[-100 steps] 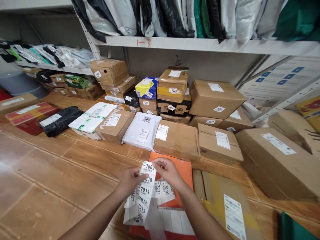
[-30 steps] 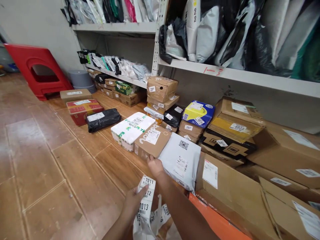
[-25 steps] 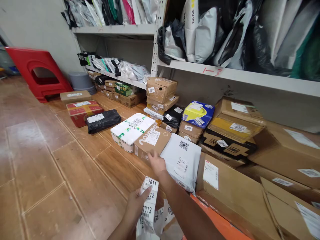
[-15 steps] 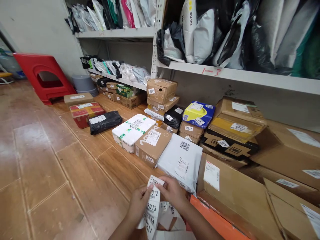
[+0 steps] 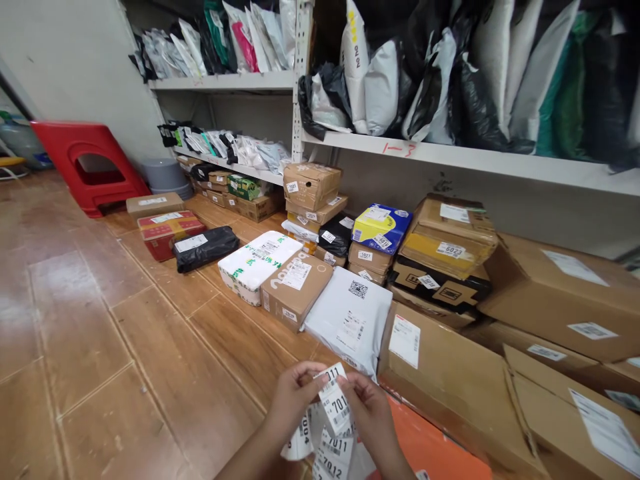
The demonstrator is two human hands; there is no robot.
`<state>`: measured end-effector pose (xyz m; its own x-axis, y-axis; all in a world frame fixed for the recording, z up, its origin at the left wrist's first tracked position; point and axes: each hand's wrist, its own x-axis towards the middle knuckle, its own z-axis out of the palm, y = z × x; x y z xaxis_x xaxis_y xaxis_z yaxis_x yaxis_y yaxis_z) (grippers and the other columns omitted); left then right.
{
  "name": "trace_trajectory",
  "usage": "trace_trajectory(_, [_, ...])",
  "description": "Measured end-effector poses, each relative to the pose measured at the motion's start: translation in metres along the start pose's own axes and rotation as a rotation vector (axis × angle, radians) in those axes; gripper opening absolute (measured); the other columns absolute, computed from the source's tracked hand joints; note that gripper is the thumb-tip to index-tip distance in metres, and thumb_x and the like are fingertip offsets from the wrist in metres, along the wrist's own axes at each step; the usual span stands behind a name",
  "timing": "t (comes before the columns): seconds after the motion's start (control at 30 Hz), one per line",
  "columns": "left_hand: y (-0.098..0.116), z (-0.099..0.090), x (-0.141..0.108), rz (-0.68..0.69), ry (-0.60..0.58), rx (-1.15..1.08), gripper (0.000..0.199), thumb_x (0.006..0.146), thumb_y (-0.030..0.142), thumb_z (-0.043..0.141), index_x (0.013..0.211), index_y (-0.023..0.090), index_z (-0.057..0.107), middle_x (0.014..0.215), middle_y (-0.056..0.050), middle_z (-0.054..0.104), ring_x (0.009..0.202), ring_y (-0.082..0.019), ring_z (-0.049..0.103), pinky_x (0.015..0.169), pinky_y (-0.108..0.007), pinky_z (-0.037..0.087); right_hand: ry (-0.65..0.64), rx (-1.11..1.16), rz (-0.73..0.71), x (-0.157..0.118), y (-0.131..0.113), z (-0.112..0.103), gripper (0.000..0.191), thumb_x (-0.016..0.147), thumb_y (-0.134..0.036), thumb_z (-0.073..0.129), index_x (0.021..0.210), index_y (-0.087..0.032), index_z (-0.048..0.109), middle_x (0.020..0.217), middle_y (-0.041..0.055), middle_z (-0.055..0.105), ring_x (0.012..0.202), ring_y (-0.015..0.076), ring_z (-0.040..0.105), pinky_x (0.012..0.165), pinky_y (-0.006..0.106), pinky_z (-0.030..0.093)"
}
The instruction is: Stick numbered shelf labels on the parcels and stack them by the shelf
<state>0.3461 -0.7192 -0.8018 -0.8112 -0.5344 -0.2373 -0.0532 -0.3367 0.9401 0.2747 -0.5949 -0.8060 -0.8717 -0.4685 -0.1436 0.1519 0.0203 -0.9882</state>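
- I see the white shelf marked 1-3, standing bags lined up on it
- Below it, a long cardboard box lies beside the grey-white mailer with a QR code
- An orange box sits in front of the long one, partly behind my right forearm
- Left of the mailer comes a brown carton, then a white parcel with green print
- My left hand pinches the label strip near its top, fingers closed narrow
- My right hand pinches its other edge
- The strip hangs between both hands, 7011 readable on it
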Motion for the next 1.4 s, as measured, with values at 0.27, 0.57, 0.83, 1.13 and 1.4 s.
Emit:
trace_trajectory(0.27, [0.012,0.012,-0.004,-0.073,-0.193,0.041,0.041,0.041,0.042,0.087,0.064,0.013,0.071,0.063,-0.003,0.069,0.055,-0.011,0.055,0.058,-0.023,0.042,0.041,0.031,-0.058,-0.022,-0.004,-0.020,0.050,0.056,-0.065,0.073,0.060,-0.016,0.063,0.051,-0.0017,0.053,0.050,0.0118,0.045,0.050,0.024,0.038])
trace_trajectory(0.57, [0.009,0.027,-0.011,0.007,-0.205,0.186,0.028,0.054,0.034,0.080,0.072,0.014,0.072,0.068,-0.002,0.069,0.056,-0.013,0.057,0.055,-0.023,0.043,0.046,0.055,-0.044,-0.033,-0.001,-0.040,0.047,0.060,-0.063,0.071,0.065,-0.017,0.063,0.058,0.0019,0.062,0.056,0.0168,0.054,0.058,0.028,0.044])
trace_trajectory(0.83, [0.011,0.049,-0.022,-0.049,-0.084,0.075,0.033,0.045,0.038,0.083,0.061,0.015,0.065,0.052,0.001,0.062,0.047,-0.010,0.050,0.049,-0.022,0.038,0.178,0.149,0.022,-0.044,0.010,-0.037,0.057,0.059,-0.070,0.068,0.053,-0.020,0.042,0.047,-0.0057,0.044,0.046,0.0092,0.037,0.046,0.023,0.035])
trace_trajectory(1.13, [0.010,0.057,-0.027,-0.081,0.081,-0.096,0.041,0.042,0.045,0.083,0.063,0.016,0.063,0.054,0.003,0.059,0.049,-0.009,0.048,0.049,-0.022,0.039,-0.031,0.207,0.230,-0.061,0.034,-0.028,0.055,0.056,-0.058,0.079,0.086,-0.013,0.069,0.075,0.0076,0.072,0.071,0.0237,0.065,0.067,0.032,0.049])
trace_trajectory(1.4, [0.000,0.044,-0.013,0.109,0.209,-0.039,0.036,0.051,0.047,0.077,0.064,0.016,0.064,0.059,0.001,0.061,0.057,-0.011,0.052,0.057,-0.023,0.042,0.010,0.064,0.322,-0.056,0.071,-0.037,0.062,0.051,-0.065,0.077,0.085,-0.012,0.072,0.084,0.0143,0.073,0.087,0.0353,0.067,0.076,0.043,0.053])
